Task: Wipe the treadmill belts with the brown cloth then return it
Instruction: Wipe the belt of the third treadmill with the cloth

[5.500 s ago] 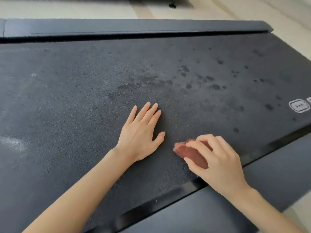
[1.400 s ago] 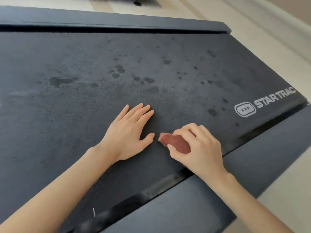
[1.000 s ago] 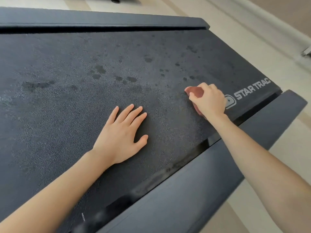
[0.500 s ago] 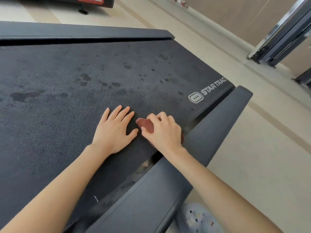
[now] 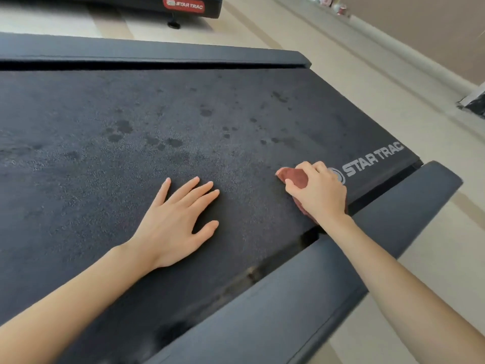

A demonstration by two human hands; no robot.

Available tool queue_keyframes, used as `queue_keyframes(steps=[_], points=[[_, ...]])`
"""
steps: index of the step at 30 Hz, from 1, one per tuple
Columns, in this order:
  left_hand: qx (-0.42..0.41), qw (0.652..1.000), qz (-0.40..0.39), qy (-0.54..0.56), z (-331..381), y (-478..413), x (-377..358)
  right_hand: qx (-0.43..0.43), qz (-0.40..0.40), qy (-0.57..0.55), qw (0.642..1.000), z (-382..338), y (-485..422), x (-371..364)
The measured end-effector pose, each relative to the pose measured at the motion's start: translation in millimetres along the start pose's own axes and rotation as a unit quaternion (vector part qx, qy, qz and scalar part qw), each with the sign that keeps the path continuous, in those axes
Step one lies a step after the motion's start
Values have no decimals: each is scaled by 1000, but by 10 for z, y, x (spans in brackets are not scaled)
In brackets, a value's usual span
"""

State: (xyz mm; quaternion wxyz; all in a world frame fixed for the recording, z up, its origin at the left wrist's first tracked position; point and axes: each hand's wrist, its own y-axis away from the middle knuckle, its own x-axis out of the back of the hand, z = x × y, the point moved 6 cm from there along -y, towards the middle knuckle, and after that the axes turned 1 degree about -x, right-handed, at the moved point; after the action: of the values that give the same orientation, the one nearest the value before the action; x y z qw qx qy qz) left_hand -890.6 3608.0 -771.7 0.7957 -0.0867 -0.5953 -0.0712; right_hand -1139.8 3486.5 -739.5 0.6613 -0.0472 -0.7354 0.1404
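The black treadmill belt (image 5: 131, 166) fills most of the head view, speckled with dark wet spots. My right hand (image 5: 319, 191) grips the bunched brown cloth (image 5: 292, 177) and presses it on the belt beside the white STAR TRAC logo (image 5: 372, 158), near the belt's right end. Most of the cloth is hidden under my fingers. My left hand (image 5: 178, 222) lies flat on the belt with fingers straight and spread, a hand's width left of the cloth.
The dark side rail (image 5: 301, 298) runs along the near edge of the belt, and another rail (image 5: 157, 52) borders the far edge. A second treadmill (image 5: 183, 6) stands beyond on the beige floor (image 5: 393, 88). A wall runs along the right.
Half a second ago my right hand held the cloth right beside my left thumb; it has since slid the cloth rightward to the logo. My left hand stays flat in place.
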Motion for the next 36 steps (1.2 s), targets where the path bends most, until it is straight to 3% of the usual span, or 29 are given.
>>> queue_keyframes(steps=[5, 11, 21, 28, 36], points=[[13, 1000, 7, -7, 55, -18, -25, 95, 21, -17, 995, 158, -476, -149], [16, 1000, -9, -25, 93, -23, 9, 105, -8, -28, 994, 54, -909, -265], [50, 998, -4, -39, 161, -3, 29, 299, 35, -108, 948, -498, 632, 137], [61, 997, 38, -27, 99, -7, -21, 306, 21, -141, 941, -897, 201, 9], [93, 995, 38, -6, 79, 15, 41, 234, -17, -66, 970, -1519, -842, -395]])
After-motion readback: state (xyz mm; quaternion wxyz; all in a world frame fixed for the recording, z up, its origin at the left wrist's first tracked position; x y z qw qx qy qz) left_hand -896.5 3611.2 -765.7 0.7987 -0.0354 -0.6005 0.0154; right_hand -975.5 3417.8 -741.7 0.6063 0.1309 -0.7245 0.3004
